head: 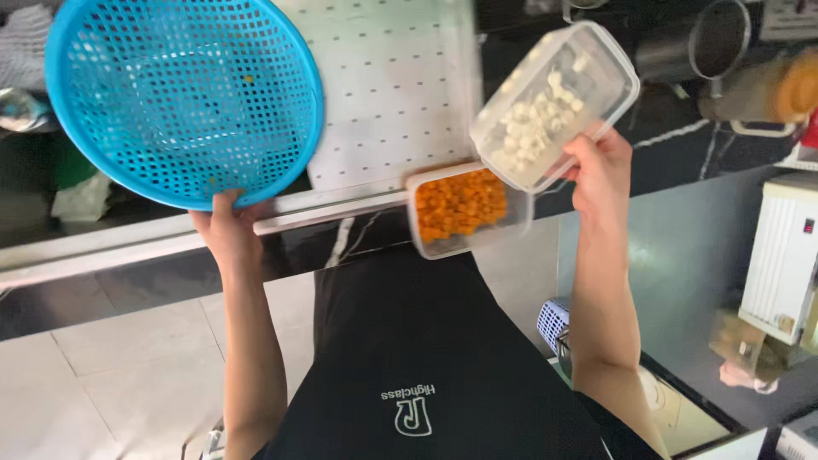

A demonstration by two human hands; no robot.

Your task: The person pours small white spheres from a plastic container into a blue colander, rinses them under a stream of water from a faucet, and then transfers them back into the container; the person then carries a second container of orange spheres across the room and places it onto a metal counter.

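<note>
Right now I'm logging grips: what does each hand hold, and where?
Left hand grips the blue basket by its rim. Right hand holds the clear tub of white pieces at one end.

The basket [183,98] is bright blue, pierced all over with a grid of small holes, with one tiny orange speck inside. Right of the basket, the board [392,85] is white, dotted with regular rows of small dark marks. Further right of the basket, the tub [554,106] is clear plastic filled with pale white cubes. Below that, the second tub [464,209] is clear too, packed with orange cubes. The counter [358,234] is black with thin white veins. The apron [426,366] is black with a small white logo. The floor [128,383] is pale grey tile.
</note>
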